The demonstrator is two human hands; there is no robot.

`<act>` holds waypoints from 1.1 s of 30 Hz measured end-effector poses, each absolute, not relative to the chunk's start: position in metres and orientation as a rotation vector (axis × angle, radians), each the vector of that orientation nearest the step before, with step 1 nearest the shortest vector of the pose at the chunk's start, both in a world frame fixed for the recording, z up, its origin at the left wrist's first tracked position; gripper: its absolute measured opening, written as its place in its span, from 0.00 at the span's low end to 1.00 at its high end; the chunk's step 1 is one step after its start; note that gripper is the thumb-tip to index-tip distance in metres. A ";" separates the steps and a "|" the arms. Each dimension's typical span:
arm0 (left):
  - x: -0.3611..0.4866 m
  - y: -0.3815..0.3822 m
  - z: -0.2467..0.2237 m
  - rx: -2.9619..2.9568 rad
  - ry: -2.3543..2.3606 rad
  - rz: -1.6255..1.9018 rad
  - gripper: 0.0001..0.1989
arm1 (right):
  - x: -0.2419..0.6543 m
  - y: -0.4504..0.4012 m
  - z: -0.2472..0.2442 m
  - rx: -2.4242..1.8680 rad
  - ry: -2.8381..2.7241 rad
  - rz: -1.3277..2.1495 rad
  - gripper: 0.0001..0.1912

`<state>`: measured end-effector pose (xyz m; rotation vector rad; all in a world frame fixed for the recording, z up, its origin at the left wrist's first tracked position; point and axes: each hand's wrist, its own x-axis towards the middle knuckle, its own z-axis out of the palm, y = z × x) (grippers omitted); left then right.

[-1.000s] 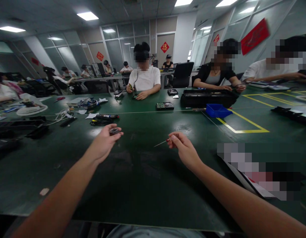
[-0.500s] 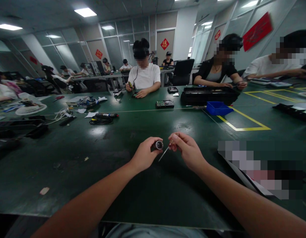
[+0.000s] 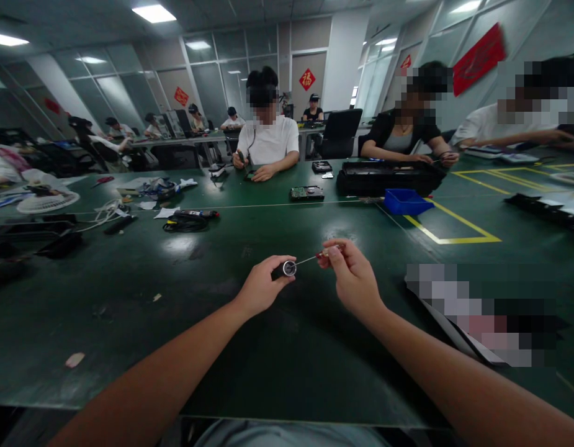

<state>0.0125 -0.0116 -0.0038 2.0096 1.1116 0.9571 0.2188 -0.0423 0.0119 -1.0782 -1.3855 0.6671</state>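
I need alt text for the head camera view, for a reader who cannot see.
A person's left hand holds a dark cylinder while the right hand holds a thin-shafted tool at the cylinder's open end, above a green table. A blue bin stands beyond.

dark cylinder (image 3: pixel 288 269): silvery rim, open end toward camera, held in left hand (image 3: pixel 261 287) | screwdriver (image 3: pixel 320 254): reddish handle, thin shaft slanting down-left, tip at cylinder's mouth, contact unclear, held in right hand (image 3: pixel 353 273)
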 end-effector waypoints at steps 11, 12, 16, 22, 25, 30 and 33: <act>0.010 -0.010 -0.007 2.049 1.046 0.983 0.18 | 0.222 -0.057 0.028 -1.198 -1.714 0.226 0.11; 0.010 -0.011 -0.007 2.051 1.045 0.982 0.18 | 0.222 -0.058 0.028 -1.167 -1.739 0.223 0.08; 0.010 -0.011 -0.007 2.055 1.041 0.999 0.18 | 0.222 -0.060 0.027 -1.019 -1.840 0.261 0.12; 0.012 -0.012 -0.006 2.070 1.030 0.993 0.18 | 0.222 -0.060 0.027 -1.016 -1.841 0.257 0.13; 0.011 -0.011 -0.006 2.072 1.025 0.995 0.18 | 0.220 -0.059 0.027 -1.099 -1.826 0.277 0.15; 0.009 -0.009 -0.007 2.058 1.048 0.999 0.18 | 0.220 -0.060 0.029 -1.158 -1.881 0.350 0.15; 0.009 -0.009 -0.006 2.043 1.059 1.021 0.18 | 0.221 -0.062 0.030 -1.101 -1.905 0.392 0.16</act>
